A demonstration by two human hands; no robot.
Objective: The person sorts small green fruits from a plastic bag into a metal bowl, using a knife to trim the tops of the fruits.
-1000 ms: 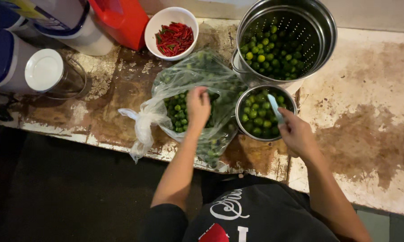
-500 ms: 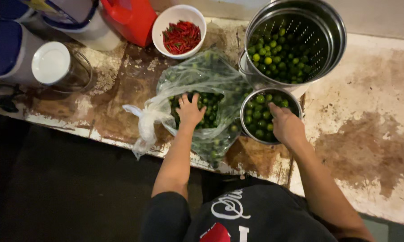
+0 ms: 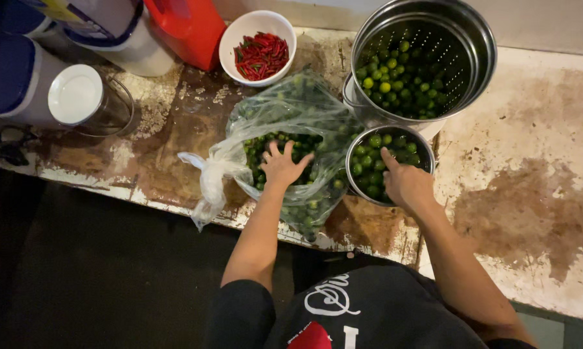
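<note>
— Head view: where are the hands?
— Left hand (image 3: 281, 165) spread inside the plastic bag (image 3: 285, 110) of limes at the worktop's (image 3: 530, 161) front edge; right hand (image 3: 404, 184), forefinger out, rests on limes in the small steel bowl (image 3: 356, 155).

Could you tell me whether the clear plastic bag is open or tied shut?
Open: the left hand reaches through the plastic bag mouth onto the limes.

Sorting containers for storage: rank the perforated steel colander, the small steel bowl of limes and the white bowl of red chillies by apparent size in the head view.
1. Perforated steel colander, clearly largest.
2. Small steel bowl of limes.
3. White bowl of red chillies, close to the steel bowl in size, so this order is unsure.
</note>
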